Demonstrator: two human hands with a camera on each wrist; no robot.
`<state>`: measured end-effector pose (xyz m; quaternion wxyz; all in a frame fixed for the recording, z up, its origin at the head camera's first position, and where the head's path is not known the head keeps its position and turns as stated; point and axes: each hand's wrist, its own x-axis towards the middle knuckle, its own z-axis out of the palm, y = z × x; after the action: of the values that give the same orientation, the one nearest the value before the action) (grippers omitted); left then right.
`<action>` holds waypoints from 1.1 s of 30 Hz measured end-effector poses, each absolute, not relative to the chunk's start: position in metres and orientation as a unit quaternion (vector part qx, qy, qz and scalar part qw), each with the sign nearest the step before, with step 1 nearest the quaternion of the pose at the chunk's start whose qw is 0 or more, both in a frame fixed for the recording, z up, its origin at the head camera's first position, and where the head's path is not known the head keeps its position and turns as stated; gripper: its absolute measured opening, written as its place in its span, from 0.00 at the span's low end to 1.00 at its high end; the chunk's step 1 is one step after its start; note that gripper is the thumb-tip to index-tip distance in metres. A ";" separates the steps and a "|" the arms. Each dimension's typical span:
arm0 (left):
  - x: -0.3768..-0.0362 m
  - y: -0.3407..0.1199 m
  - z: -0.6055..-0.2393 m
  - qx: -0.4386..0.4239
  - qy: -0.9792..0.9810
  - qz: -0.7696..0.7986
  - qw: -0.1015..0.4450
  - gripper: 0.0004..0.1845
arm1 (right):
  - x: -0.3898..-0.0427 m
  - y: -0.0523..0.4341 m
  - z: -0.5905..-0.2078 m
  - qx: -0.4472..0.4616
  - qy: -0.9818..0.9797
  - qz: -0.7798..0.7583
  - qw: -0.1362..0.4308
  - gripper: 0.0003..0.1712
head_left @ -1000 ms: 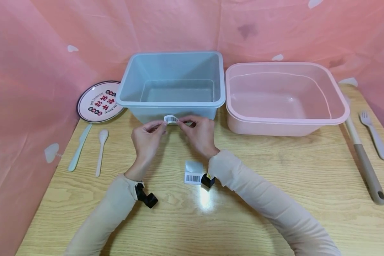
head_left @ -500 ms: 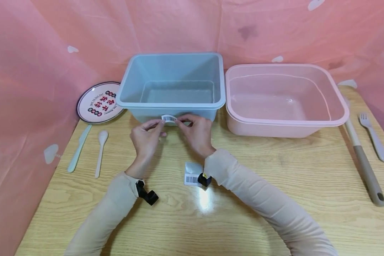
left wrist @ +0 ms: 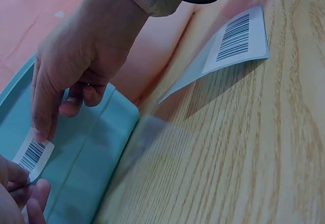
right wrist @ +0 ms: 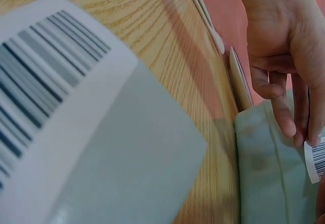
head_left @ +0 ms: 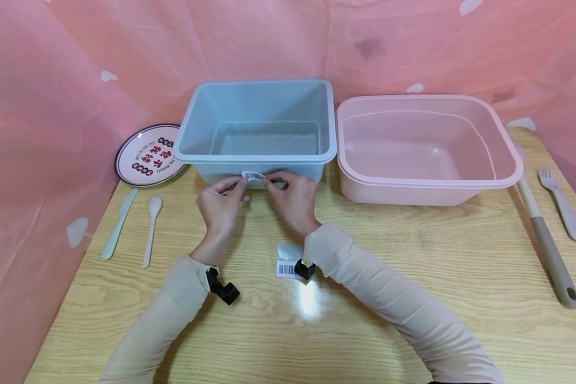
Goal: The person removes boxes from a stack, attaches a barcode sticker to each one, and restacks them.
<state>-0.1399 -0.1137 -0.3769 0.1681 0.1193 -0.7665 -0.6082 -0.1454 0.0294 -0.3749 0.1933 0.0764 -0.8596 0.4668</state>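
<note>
Left hand point(head_left: 219, 201) and right hand point(head_left: 294, 198) pinch a barcode sticker point(head_left: 253, 175) between fingertips — against the blue bin point(head_left: 259, 128) front wall. Bin interior bare; pink tub point(head_left: 427, 144) right of fingers likewise.

The barcode sticker point(head_left: 253, 175) was a small white label printed with black bars. It was stretched flat and level between the fingertips of the left hand point(head_left: 219, 205) and the right hand point(head_left: 294, 201), each pinching one end. It lay against the front wall of the blue tub point(head_left: 211, 173), just below the rim.
</note>
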 end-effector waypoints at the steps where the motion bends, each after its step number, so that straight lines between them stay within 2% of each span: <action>1: -0.140 -0.114 -0.377 0.120 -0.768 -0.606 0.170 0.08 | -0.145 0.030 -0.375 0.076 -0.860 0.467 0.192 0.07; 25: -0.140 -0.116 -0.378 0.129 -0.785 -0.576 0.190 0.09 | -0.145 0.031 -0.378 0.073 -0.853 0.482 0.184 0.07; 29: -0.138 -0.117 -0.379 0.114 -0.784 -0.575 0.205 0.08 | -0.144 0.033 -0.379 0.072 -0.851 0.487 0.182 0.07; 33: -0.134 -0.119 -0.380 0.064 -0.774 -0.590 0.220 0.06 | -0.141 0.038 -0.381 0.089 -0.840 0.499 0.195 0.07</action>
<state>-0.1342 -0.1186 -0.3799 0.2197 0.0638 -0.7744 -0.5898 -0.1411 0.0381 -0.3807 0.1955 0.0887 -0.8399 0.4986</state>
